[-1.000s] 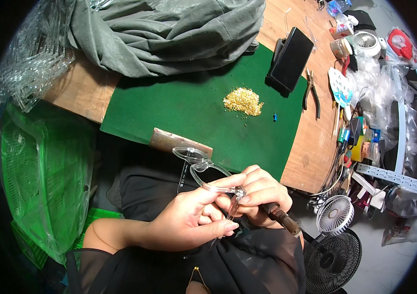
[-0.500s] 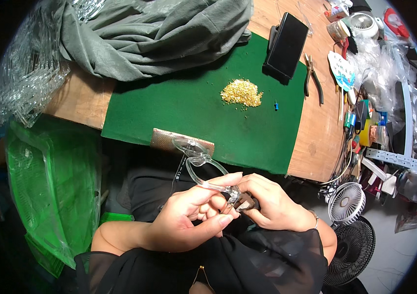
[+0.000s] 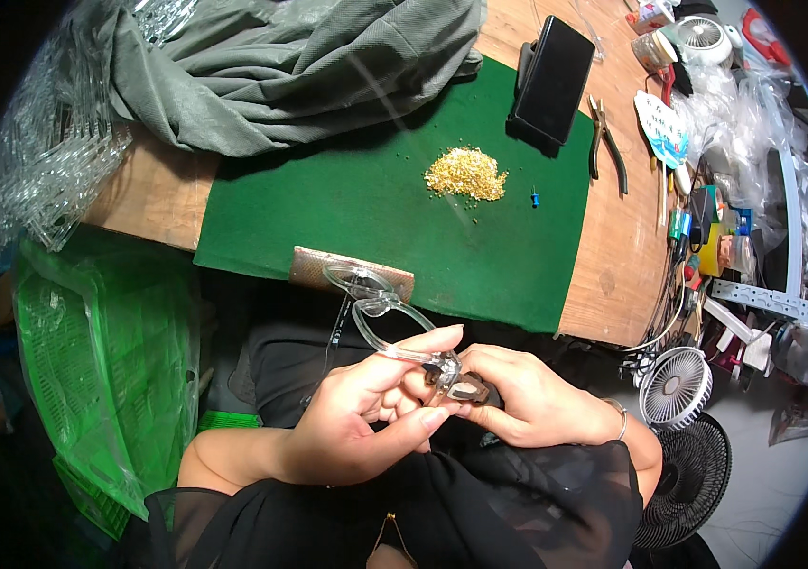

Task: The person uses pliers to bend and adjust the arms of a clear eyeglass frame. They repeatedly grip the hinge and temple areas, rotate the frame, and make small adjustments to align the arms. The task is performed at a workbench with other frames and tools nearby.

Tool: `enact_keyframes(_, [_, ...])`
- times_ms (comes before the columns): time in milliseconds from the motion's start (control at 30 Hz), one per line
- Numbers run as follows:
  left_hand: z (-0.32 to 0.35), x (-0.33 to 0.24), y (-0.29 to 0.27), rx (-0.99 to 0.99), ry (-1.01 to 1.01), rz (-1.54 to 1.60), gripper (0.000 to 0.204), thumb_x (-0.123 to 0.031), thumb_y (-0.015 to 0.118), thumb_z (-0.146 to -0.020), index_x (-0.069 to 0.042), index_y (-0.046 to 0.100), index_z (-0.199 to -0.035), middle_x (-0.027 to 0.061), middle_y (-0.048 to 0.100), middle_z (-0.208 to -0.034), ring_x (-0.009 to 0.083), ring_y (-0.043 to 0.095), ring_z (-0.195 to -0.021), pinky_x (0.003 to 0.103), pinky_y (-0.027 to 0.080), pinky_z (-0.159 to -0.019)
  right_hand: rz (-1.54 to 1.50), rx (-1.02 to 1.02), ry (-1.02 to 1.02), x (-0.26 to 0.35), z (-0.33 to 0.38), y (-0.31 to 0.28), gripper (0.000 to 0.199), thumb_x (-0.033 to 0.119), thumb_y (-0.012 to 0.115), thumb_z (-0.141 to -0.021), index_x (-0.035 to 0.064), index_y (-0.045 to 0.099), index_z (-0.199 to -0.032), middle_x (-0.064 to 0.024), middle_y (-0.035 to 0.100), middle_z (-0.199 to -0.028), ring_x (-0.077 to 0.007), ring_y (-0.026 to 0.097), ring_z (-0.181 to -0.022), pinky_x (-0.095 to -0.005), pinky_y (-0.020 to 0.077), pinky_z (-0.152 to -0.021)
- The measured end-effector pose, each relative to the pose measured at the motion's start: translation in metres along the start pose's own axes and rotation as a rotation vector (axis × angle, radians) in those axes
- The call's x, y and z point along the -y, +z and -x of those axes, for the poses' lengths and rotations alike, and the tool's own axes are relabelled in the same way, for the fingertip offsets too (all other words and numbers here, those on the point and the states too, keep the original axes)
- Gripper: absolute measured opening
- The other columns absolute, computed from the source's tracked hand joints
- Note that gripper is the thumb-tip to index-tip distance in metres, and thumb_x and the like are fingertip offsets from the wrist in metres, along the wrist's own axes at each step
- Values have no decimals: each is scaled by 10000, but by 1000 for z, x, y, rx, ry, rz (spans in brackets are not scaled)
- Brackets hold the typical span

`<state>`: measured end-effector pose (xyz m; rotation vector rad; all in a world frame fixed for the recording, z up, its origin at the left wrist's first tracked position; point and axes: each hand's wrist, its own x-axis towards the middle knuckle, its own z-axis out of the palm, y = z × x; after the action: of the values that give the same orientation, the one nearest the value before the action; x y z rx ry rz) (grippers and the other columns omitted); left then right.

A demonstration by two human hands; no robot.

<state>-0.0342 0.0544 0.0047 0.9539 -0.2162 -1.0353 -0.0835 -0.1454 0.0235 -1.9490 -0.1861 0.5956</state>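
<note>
Between the fingers and thumb of my left hand (image 3: pixel 361 412) is a clear plastic eyeglass frame (image 3: pixel 366 322), its rims pointing away toward the table edge. My right hand (image 3: pixel 541 398) is wrapped round a dark hand tool with a blunt metal head (image 3: pixel 468 389), which looks like pliers; its handles are hidden under my palm. The tool's head meets the frame's corner at my left fingertips. Whatever small part sits between them is too small to make out. Both hands are close together above my lap, in front of the table.
On the green mat (image 3: pixel 280 209) lie a heap of small gold pieces (image 3: pixel 465 175) and a blue push pin (image 3: pixel 535 199). A black phone (image 3: pixel 556 81), pliers (image 3: pixel 607 147) and grey cloth (image 3: pixel 290 76) lie beyond. Clear frames (image 3: pixel 53 161), a green crate (image 3: pixel 91 360) and fans (image 3: pixel 675 389) flank me.
The tool's head has turned slightly and shifted left and down against the frame's corner. My left hand keeps its hold, and the frame has moved a little to the left.
</note>
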Motion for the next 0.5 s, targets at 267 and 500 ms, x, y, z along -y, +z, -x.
enact_keyframes(267, [-4,2,0,-29,-28,-92,522,25,554,-847,40,346,-1326,14,577,-852,7,520,-617,134,429,-553,131,-45,140,0,3,8,236,147,692,-732,8,502,-748,-136,540,-695,-308,564,-670,-388,466,-607])
enact_keyframes(500, [-1,0,1,-28,29,-218,449,35,532,-850,44,407,-1281,47,588,-962,7,510,-611,146,423,-544,356,-225,-71,-8,-1,10,263,104,713,-642,38,525,-812,-101,518,-750,-273,539,-732,-360,442,-699])
